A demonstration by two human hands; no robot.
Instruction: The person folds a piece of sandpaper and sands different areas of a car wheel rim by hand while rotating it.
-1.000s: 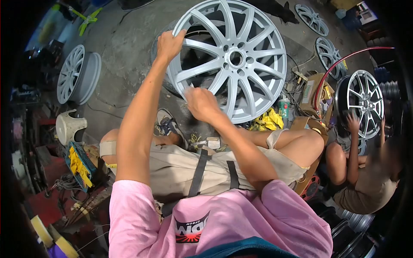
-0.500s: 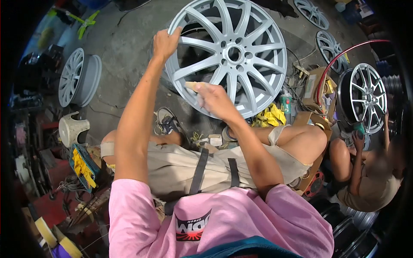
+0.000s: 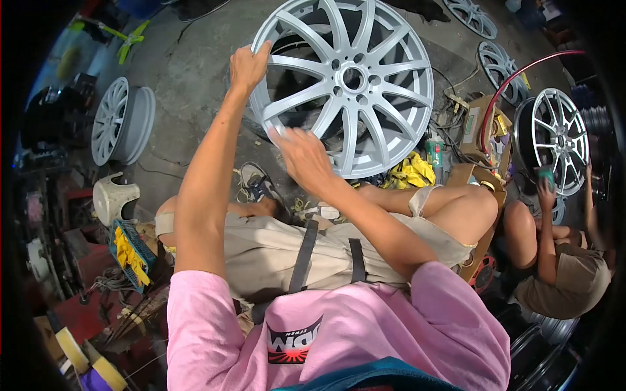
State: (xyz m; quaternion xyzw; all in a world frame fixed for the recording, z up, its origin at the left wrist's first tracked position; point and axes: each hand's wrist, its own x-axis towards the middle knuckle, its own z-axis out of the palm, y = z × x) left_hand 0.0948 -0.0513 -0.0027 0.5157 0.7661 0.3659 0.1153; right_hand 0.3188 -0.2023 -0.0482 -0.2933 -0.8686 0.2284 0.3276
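Note:
A large silver multi-spoke alloy wheel rim [image 3: 353, 104] stands tilted in front of me. My left hand [image 3: 249, 67] is closed around its outer edge at the upper left. At the lower left of the rim, my right hand [image 3: 304, 158] presses against the lip, its fingers bent and smeared by motion. A small tan piece that looks like folded sandpaper showed in that hand a moment ago; now the fingers and blur hide it.
To the left stand another silver rim [image 3: 109, 122] and a white stool [image 3: 115, 198]. A yellow cloth [image 3: 411, 172], a bottle [image 3: 434, 150] and a cardboard box [image 3: 477, 127] lie right of the rim. A co-worker [image 3: 561, 274] sits at a black-and-white wheel [image 3: 559, 141], near a red hose [image 3: 489, 117].
My right hand has slid left along the rim's lower-left lip, and the tan piece no longer shows. My left hand keeps its hold on the edge.

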